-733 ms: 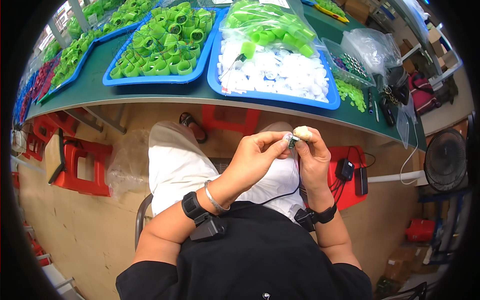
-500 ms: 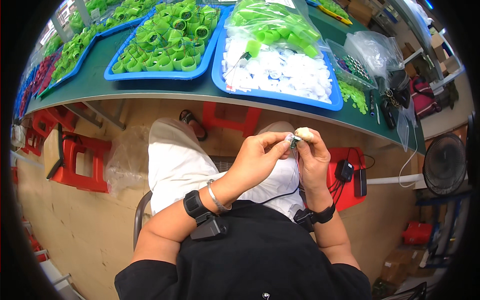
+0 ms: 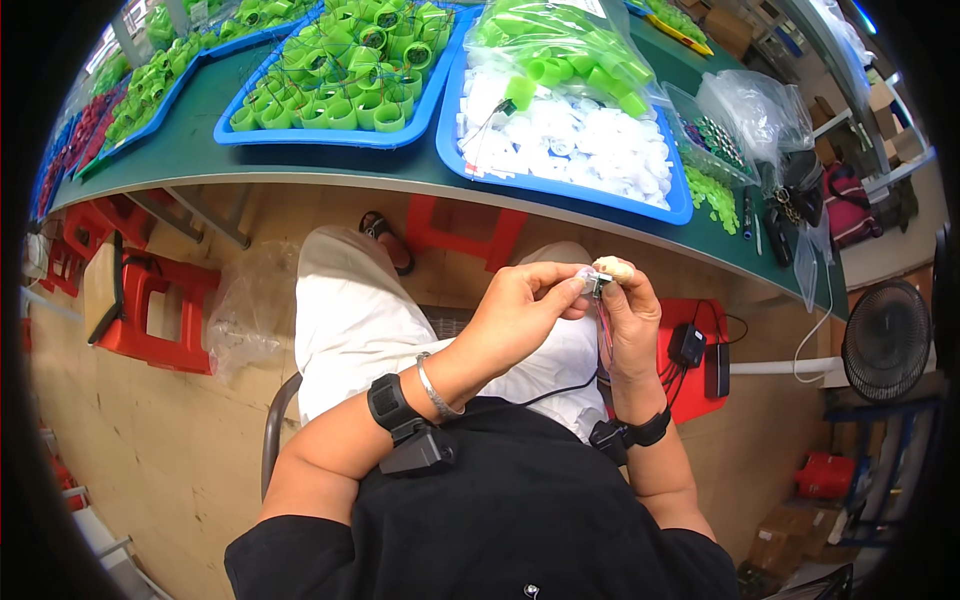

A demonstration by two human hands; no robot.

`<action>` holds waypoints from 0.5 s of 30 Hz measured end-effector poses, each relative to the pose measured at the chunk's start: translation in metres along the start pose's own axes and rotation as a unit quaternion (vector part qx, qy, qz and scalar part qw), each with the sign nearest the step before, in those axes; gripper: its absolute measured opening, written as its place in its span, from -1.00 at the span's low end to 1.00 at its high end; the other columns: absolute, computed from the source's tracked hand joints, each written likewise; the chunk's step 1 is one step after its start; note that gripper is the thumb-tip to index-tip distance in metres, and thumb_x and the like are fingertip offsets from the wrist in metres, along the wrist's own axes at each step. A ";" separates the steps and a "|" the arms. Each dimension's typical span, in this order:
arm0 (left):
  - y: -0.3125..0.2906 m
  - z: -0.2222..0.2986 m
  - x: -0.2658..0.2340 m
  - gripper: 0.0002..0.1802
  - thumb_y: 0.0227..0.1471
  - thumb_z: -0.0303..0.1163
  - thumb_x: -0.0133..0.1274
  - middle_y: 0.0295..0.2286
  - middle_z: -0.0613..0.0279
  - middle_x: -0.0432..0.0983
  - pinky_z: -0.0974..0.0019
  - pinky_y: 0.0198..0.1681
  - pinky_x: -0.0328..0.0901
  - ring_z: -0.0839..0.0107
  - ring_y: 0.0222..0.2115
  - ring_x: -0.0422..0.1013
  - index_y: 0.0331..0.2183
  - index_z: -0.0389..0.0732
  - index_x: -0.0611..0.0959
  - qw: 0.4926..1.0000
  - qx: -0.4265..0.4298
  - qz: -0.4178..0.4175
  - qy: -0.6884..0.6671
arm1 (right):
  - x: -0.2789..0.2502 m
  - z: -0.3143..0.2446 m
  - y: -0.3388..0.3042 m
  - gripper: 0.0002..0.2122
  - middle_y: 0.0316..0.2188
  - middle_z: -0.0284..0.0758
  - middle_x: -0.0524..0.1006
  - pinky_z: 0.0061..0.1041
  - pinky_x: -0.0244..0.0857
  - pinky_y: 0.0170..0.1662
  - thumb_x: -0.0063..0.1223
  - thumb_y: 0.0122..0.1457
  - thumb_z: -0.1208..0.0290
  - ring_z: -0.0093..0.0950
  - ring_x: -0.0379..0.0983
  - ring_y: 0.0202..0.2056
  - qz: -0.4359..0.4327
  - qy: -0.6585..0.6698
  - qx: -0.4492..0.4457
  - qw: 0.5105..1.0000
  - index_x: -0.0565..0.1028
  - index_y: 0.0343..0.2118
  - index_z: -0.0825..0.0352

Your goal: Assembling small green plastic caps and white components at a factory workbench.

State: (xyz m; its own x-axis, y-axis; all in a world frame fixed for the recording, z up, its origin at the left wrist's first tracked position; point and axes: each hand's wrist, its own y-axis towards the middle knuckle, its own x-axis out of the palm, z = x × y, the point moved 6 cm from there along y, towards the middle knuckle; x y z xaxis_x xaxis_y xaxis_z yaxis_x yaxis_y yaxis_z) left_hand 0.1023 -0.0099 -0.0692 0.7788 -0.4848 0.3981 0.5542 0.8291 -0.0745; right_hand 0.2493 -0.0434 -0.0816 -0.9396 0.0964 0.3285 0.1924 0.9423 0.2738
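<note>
Above my lap, my left hand (image 3: 525, 308) pinches a small whitish, translucent plastic piece (image 3: 587, 279) between thumb and fingers. Against it, my right hand (image 3: 632, 325) grips a small circuit board (image 3: 602, 281) with thin wires (image 3: 606, 330) hanging down in front of the palm. Piece and board meet at the fingertips; whether one sits inside the other is too small to tell. A pale wrap (image 3: 614, 267) covers one right fingertip. Beyond the hands, a blue tray (image 3: 560, 192) on the bench holds many white plastic pieces (image 3: 570, 150) and a bag of green cups (image 3: 560, 45).
Another blue tray (image 3: 310, 137) holds green cups with wires. A clear box of circuit boards (image 3: 712, 150) and loose green pieces (image 3: 712, 195) lie on the green bench (image 3: 400, 172). A red stool (image 3: 690, 385) carrying black adapters stands at my right, near a fan (image 3: 886, 335).
The board has turned between my fingertips, showing a paler side, and the whitish piece shows more. Both hands stay nearly in place; the view has shifted slightly.
</note>
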 end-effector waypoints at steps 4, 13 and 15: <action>-0.001 0.002 0.001 -0.69 0.18 -0.41 0.00 -0.31 0.19 0.57 0.47 -0.19 0.38 0.55 -0.32 0.48 -0.09 -0.40 0.57 1.000 -0.011 0.005 0.004 | 0.002 -0.003 0.000 -0.83 -0.13 -0.31 0.46 -0.52 0.29 0.01 0.04 0.17 0.64 -0.51 0.39 -0.09 -0.001 -0.013 -0.016 1.000 0.52 -0.18 0.35; 0.000 0.000 0.001 -0.69 0.18 -0.43 0.00 -0.31 0.18 0.57 0.46 -0.20 0.40 0.54 -0.31 0.48 -0.09 -0.40 0.57 1.000 -0.005 0.009 -0.001 | 0.003 -0.010 0.000 -0.86 -0.15 -0.31 0.45 -0.54 0.30 -0.02 0.07 0.15 0.64 -0.52 0.39 -0.11 0.011 -0.132 -0.077 0.988 0.50 -0.22 0.36; 0.001 -0.001 0.000 -0.69 0.18 -0.43 0.00 -0.31 0.18 0.57 0.46 -0.20 0.40 0.54 -0.31 0.48 -0.09 -0.40 0.57 1.000 -0.004 0.006 0.002 | 0.003 -0.012 0.000 -0.86 -0.16 -0.30 0.45 -0.54 0.31 -0.04 0.08 0.15 0.65 -0.52 0.40 -0.12 0.011 -0.154 -0.088 0.984 0.50 -0.22 0.37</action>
State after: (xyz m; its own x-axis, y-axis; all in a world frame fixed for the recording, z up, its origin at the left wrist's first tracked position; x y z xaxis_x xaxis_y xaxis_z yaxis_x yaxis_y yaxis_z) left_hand 0.1030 -0.0098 -0.0701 0.7864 -0.4763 0.3934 0.5474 0.8324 -0.0864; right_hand 0.2494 -0.0471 -0.0699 -0.9705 0.2349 0.0542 0.2350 0.8718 0.4299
